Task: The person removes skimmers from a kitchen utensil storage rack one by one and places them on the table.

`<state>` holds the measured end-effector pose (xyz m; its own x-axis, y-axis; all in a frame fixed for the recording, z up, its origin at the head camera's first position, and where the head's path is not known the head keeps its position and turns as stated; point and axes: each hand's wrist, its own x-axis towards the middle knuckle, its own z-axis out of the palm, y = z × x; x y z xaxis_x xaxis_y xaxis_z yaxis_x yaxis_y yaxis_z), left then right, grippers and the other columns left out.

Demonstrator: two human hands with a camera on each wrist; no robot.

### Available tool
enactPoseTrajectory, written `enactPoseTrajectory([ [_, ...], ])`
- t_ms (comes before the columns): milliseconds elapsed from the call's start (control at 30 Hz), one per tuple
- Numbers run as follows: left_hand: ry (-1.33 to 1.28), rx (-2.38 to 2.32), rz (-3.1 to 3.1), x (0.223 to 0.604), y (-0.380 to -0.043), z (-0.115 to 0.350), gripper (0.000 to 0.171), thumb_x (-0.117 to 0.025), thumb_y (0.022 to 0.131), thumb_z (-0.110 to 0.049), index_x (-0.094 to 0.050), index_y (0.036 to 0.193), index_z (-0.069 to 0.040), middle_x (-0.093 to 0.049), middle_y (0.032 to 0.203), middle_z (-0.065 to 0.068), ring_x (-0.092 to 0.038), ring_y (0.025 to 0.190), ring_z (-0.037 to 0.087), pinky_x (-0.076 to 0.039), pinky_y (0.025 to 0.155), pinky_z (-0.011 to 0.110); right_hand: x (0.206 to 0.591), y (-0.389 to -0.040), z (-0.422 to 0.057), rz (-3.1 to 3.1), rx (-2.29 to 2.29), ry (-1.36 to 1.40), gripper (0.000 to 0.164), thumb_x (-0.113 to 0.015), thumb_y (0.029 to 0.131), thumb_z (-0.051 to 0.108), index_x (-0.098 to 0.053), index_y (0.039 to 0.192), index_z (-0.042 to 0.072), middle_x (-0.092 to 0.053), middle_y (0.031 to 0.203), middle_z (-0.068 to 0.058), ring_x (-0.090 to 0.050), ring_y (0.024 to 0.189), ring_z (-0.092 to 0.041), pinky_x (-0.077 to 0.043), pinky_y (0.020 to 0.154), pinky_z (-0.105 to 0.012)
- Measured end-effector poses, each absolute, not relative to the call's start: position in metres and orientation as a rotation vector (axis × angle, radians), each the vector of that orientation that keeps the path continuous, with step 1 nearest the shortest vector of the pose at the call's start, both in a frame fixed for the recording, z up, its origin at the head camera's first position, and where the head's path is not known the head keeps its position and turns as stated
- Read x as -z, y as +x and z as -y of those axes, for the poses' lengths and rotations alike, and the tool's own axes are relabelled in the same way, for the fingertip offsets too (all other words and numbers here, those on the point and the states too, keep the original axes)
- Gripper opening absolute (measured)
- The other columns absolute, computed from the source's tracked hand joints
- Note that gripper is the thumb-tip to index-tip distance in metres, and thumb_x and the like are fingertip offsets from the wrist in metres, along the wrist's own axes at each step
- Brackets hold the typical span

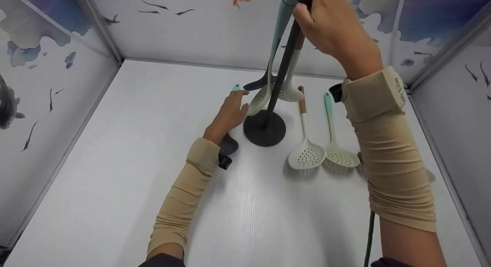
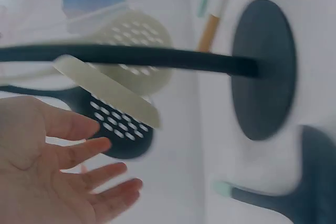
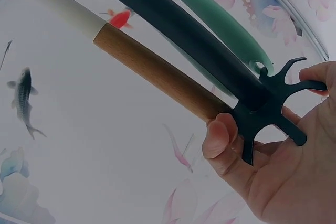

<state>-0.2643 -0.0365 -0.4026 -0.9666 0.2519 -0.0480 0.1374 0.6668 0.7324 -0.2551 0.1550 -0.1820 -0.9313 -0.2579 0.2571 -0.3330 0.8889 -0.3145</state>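
A dark utensil stand (image 1: 283,69) with a round base stands on the white table. At its top my right hand (image 1: 337,29) grips the hooked crown (image 3: 257,111), the thumb against the end of a wooden handle (image 3: 157,72). A mint handle (image 3: 218,19) hangs from another hook. Lower down, my left hand (image 1: 229,114) is beside the hanging heads, its fingers loosely extended and holding nothing. Nearest to those fingers in the left wrist view are a black slotted head (image 2: 126,148) and a cream utensil head (image 2: 105,85) seen nearly edge-on.
Right of the base lie a white skimmer (image 1: 299,159) with a wooden handle and a cream skimmer (image 1: 335,152) with a mint handle. Another utensil is mostly hidden by my right sleeve. A dark ladle-like utensil (image 1: 229,145) lies partly under my left wrist. Patterned walls enclose the table.
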Motion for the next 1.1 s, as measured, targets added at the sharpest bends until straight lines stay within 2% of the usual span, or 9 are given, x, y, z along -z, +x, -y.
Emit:
enactPoseTrajectory([
  [133,0.646,-1.479,-2.679,0.383,-0.257,0.023,0.049,-0.034,0.101,-0.025,-0.025,0.145,-0.005,-0.034,0.145,0.011,-0.031,0.137,0.021,-0.024,0.113,0.032,0.183,-0.255,-0.154,2.859,-0.536,0.442,0.050,-0.022,0.095,0.034,-0.032,0.135,0.005,-0.042,0.122,-0.021,-0.046,0.100,-0.034,-0.038,0.083,-0.046],
  [267,0.876,-1.682,-2.577,0.373,-0.256,0.012,0.072,-0.028,0.093,-0.044,-0.014,0.147,0.001,-0.033,0.146,0.015,-0.034,0.135,0.023,-0.027,0.112,0.032,0.184,-0.256,-0.154,2.866,-0.544,0.431,0.052,-0.023,0.095,0.034,-0.028,0.139,0.006,-0.039,0.130,-0.022,-0.047,0.105,-0.035,-0.040,0.087,-0.048],
  [333,0.886,-1.748,-2.520,0.370,-0.257,0.009,0.073,-0.028,0.094,-0.044,-0.009,0.148,0.001,-0.032,0.147,0.017,-0.034,0.136,0.025,-0.028,0.111,0.033,0.184,-0.255,-0.153,2.863,-0.536,0.434,0.052,-0.023,0.095,0.034,-0.026,0.139,0.007,-0.039,0.131,-0.022,-0.047,0.105,-0.036,-0.040,0.087,-0.048],
  [400,0.851,-1.794,-2.493,0.369,-0.257,0.007,0.064,-0.030,0.099,-0.035,-0.008,0.148,0.000,-0.034,0.146,0.017,-0.035,0.135,0.026,-0.030,0.110,0.032,0.184,-0.255,-0.153,2.861,-0.529,0.439,0.053,-0.023,0.095,0.034,-0.024,0.141,0.007,-0.038,0.132,-0.022,-0.047,0.105,-0.036,-0.039,0.087,-0.049],
  [500,0.803,-1.858,-2.487,0.369,-0.257,0.007,0.055,-0.037,0.100,-0.016,-0.014,0.147,0.000,-0.043,0.141,0.017,-0.042,0.131,0.025,-0.033,0.108,0.027,0.185,-0.255,-0.153,2.853,-0.523,0.449,0.053,-0.024,0.095,0.034,-0.023,0.141,0.008,-0.038,0.132,-0.022,-0.047,0.105,-0.036,-0.039,0.089,-0.049],
  [600,0.758,-1.900,-2.501,0.368,-0.255,0.008,0.047,-0.040,0.099,-0.014,-0.027,0.143,0.001,-0.051,0.133,0.015,-0.049,0.125,0.022,-0.036,0.105,0.023,0.185,-0.255,-0.154,2.849,-0.518,0.447,0.052,-0.024,0.095,0.033,-0.026,0.140,0.007,-0.038,0.129,-0.022,-0.046,0.104,-0.036,-0.039,0.089,-0.049],
  [767,0.642,-1.949,-2.482,0.367,-0.254,0.010,0.033,-0.047,0.098,-0.018,-0.048,0.127,-0.002,-0.059,0.121,0.012,-0.057,0.109,0.018,-0.046,0.093,0.024,0.184,-0.254,-0.154,2.850,-0.517,0.433,0.051,-0.023,0.095,0.033,-0.030,0.136,0.004,-0.040,0.124,-0.021,-0.046,0.103,-0.035,-0.038,0.089,-0.048],
  [933,0.591,-2.017,-2.420,0.367,-0.255,0.011,0.025,-0.052,0.096,-0.017,-0.054,0.116,-0.002,-0.061,0.111,0.012,-0.058,0.102,0.019,-0.050,0.086,0.026,0.184,-0.254,-0.154,2.850,-0.514,0.431,0.052,-0.024,0.095,0.034,-0.028,0.138,0.006,-0.041,0.125,-0.021,-0.045,0.104,-0.035,-0.039,0.090,-0.048],
  [1100,0.592,-2.053,-2.413,0.368,-0.255,0.010,0.023,-0.053,0.095,-0.013,-0.053,0.115,-0.002,-0.060,0.111,0.014,-0.058,0.100,0.017,-0.050,0.085,0.024,0.184,-0.254,-0.155,2.845,-0.516,0.433,0.053,-0.023,0.095,0.034,-0.025,0.141,0.007,-0.039,0.128,-0.022,-0.045,0.105,-0.035,-0.038,0.090,-0.047],
])
